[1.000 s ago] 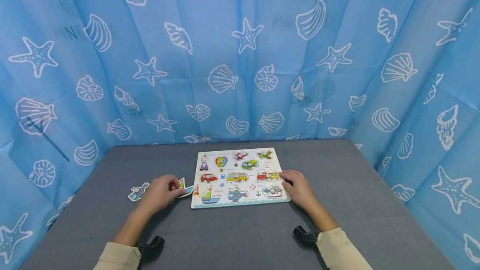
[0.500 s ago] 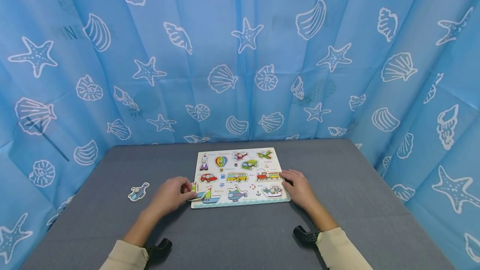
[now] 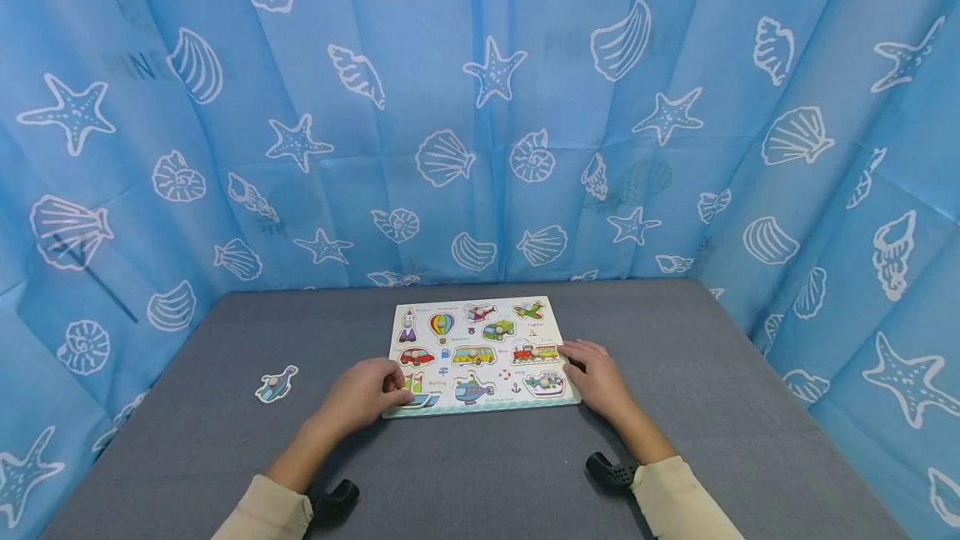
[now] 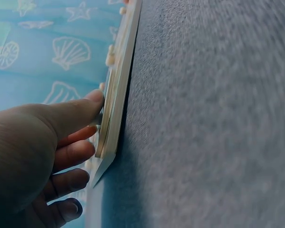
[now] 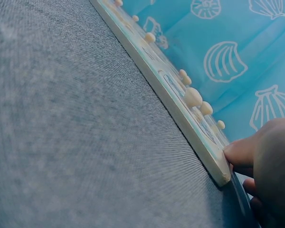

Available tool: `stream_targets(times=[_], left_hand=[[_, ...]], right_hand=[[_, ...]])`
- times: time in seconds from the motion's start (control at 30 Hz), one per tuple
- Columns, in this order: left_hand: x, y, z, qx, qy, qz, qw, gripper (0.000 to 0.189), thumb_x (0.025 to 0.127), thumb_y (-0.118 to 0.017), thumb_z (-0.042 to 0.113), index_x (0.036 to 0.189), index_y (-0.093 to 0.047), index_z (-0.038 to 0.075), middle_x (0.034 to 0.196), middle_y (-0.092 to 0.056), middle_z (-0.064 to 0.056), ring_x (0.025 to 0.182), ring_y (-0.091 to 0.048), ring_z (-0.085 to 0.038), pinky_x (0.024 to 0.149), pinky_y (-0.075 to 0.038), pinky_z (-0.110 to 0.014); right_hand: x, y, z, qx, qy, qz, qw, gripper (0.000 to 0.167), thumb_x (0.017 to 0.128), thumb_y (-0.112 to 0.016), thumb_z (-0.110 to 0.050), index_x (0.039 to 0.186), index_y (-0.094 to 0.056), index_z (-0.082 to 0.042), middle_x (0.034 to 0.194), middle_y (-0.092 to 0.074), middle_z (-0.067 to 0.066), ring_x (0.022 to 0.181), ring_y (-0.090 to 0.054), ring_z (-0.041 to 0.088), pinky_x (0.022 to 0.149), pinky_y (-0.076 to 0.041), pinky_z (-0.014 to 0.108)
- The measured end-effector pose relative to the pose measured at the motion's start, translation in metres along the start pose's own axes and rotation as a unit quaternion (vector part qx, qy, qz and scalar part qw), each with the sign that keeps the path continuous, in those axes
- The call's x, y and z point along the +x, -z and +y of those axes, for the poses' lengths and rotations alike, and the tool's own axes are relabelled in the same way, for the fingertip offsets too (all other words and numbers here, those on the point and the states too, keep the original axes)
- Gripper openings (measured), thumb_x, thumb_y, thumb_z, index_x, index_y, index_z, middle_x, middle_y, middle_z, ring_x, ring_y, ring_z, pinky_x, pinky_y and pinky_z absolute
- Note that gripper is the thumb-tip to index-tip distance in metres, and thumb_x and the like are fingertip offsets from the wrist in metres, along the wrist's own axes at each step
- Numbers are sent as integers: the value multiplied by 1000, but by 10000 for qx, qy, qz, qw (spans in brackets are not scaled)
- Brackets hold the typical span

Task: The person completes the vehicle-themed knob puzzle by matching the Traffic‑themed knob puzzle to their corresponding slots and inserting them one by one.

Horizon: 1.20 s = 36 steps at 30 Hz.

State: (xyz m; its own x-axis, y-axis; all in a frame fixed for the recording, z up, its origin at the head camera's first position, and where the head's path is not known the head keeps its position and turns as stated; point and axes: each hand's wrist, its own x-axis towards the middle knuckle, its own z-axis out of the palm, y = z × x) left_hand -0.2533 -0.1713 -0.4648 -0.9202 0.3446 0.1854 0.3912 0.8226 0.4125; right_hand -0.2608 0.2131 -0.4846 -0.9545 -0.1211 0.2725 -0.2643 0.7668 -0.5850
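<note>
In the head view, my left hand [image 3: 367,394] pinches a sailboat puzzle piece [image 3: 408,384] by its knob, over the printed sailboat at the lower left of a wooden puzzle board [image 3: 498,403]. Seen from the left wrist, the piece [image 4: 102,140] lies almost flat against the board, slightly off its edge line; the thumb and index finger hide the knob. My right hand [image 3: 597,377] holds the board's right edge. In the right wrist view its thumb [image 5: 237,151] presses on the near corner, with the other fingers partly hidden behind.
A loose blue puzzle piece [image 3: 276,384], shaped somewhat like a submarine, lies left of the board on the grey tabletop [image 3: 480,473]. Knobbed vehicle pieces, such as a bus [image 3: 475,355] and a train [image 3: 536,352], sit in the board. A blue curtain [image 3: 480,148] stands behind.
My left hand has carried the sailboat piece rightward from the table beside the board onto the board's lower left corner. The right hand and the board have stayed in place.
</note>
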Motion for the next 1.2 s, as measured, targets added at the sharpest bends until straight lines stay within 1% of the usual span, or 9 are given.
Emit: stream_targets(times=[0.13, 0.3, 0.47, 0.7, 0.87, 1.2], left_hand=[[1, -2, 3, 17, -113, -1, 9999, 27, 79, -81, 35, 72, -56, 24, 65, -47, 13, 57, -43, -4, 54, -36, -27], [2, -5, 5, -2, -137, -24, 9999, 27, 80, -80, 34, 73, -57, 24, 66, -48, 13, 57, -43, -5, 54, -37, -27], [5, -7, 7, -1, -60, -52, 10000, 27, 79, -81, 34, 73, -57, 23, 65, -48, 12, 58, -44, -6, 54, -37, -27], [6, -9, 10, -39, -39, -127, 9999, 26, 80, -80, 34, 74, -58, 22, 65, -48, 11, 58, -44, -6, 54, -36, -27], [6, -9, 10, -44, -21, -117, 9999, 27, 80, -80, 34, 74, -58, 22, 65, -48, 11, 57, -44, -6, 54, -37, -27], [7, -9, 10, -31, 68, -168, 9998, 27, 80, -80, 33, 73, -57, 21, 64, -48, 10, 56, -44, -7, 53, -36, -28]], right_hand=[[0, 0, 0, -16, -7, -25, 10000, 34, 91, -62, -1, 125, -63, 4, 130, -58, 21, 129, -42, 41, 106, -30, 57], [0, 0, 0, -21, -25, -71, 10000, 34, 92, -62, -2, 126, -62, 4, 131, -58, 21, 130, -42, 41, 106, -30, 57], [1, 0, 2, -40, -24, -83, 10000, 35, 92, -61, -2, 126, -62, 3, 131, -58, 20, 130, -41, 41, 106, -31, 57], [0, 0, 1, 0, 26, -15, 10000, 34, 91, -62, -1, 125, -63, 4, 130, -58, 21, 129, -42, 42, 105, -31, 58], [-1, 0, 0, 0, 42, 24, 10000, 34, 91, -62, -1, 124, -63, 4, 130, -59, 21, 129, -43, 42, 105, -31, 58], [0, 0, 1, -23, 26, -33, 10000, 34, 91, -62, -2, 125, -63, 4, 130, -58, 21, 130, -42, 41, 105, -31, 58]])
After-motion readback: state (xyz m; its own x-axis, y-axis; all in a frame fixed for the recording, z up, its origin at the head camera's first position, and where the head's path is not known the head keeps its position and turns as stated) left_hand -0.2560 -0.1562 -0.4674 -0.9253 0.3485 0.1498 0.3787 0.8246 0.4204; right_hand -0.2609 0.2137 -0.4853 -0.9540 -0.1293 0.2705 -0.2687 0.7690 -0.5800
